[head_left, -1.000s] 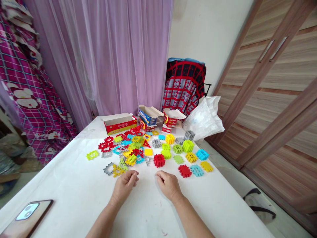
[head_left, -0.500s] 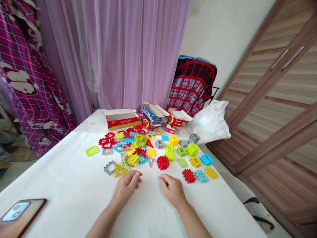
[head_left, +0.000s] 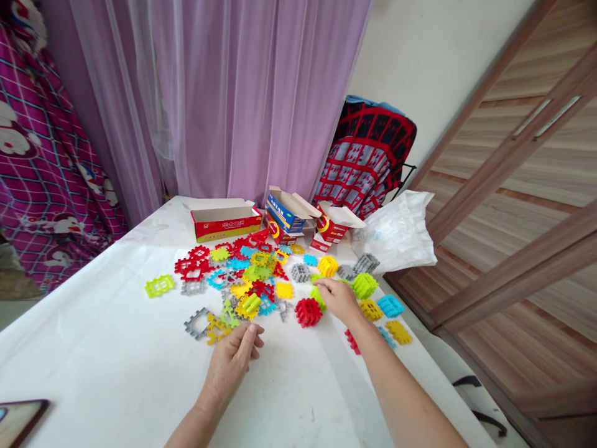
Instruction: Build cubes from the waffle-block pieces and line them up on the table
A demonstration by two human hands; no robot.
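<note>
My left hand [head_left: 236, 353] rests on the white table with its fingers curled in and the thumb lying against them; I see nothing in it. Just beyond it lie a yellow interlocking piece [head_left: 218, 330] and a grey frame piece [head_left: 198, 323]. My right hand [head_left: 340, 301] reaches over the right-hand group, fingers drawn together, their tips at a light green notched block [head_left: 318, 297]. Whether they grip a piece is hidden. A red block [head_left: 308, 312] stands to the left of this hand, and a yellow one [head_left: 328, 266] lies beyond its fingertips.
Mixed loose plastic pieces [head_left: 259, 274] spread across the table's middle. Behind them stand an open red box [head_left: 226, 229], a blue box [head_left: 285, 214] and another red box [head_left: 332, 230]. A white plastic bag [head_left: 401, 230] lies at right. A phone [head_left: 23, 420] rests at near left.
My right hand has moved forward and right, from the near table to the light green blocks. My left hand keeps its curled pose. The view has shifted slightly.
</note>
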